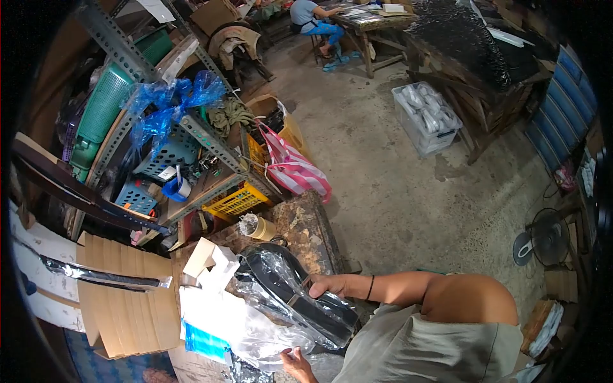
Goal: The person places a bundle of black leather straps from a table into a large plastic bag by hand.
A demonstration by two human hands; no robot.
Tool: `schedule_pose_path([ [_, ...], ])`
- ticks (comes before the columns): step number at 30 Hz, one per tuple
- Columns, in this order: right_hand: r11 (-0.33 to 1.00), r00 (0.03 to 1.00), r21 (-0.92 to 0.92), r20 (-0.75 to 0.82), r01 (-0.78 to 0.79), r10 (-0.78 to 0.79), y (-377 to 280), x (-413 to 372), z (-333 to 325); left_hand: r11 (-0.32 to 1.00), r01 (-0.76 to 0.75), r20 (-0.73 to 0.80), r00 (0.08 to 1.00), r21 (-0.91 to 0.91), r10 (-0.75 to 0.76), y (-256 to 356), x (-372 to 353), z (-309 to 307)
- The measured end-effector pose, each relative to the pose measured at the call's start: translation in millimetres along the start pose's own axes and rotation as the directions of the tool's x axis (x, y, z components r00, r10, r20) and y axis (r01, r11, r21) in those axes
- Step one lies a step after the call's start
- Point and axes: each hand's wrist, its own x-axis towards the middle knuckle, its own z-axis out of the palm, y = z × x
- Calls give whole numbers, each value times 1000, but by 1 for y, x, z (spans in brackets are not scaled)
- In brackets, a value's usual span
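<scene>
One right hand point(327, 286) grips the bagged black item point(274, 265), left fingers point(296, 352) half-open.

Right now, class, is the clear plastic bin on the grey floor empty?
No, white bundles lie piled inside the clear plastic bin.

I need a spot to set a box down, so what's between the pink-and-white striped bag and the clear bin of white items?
Only bare concrete floor shows between the striped bag and the clear bin, in the head view.
</scene>
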Motion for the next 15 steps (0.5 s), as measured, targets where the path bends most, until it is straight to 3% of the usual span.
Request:
schedule_pose_path([
  [15, 1000, 999, -10, 34, -10, 10, 1, 3, 0, 995, 91, 41, 995, -50, -89, 11, -4, -4],
])
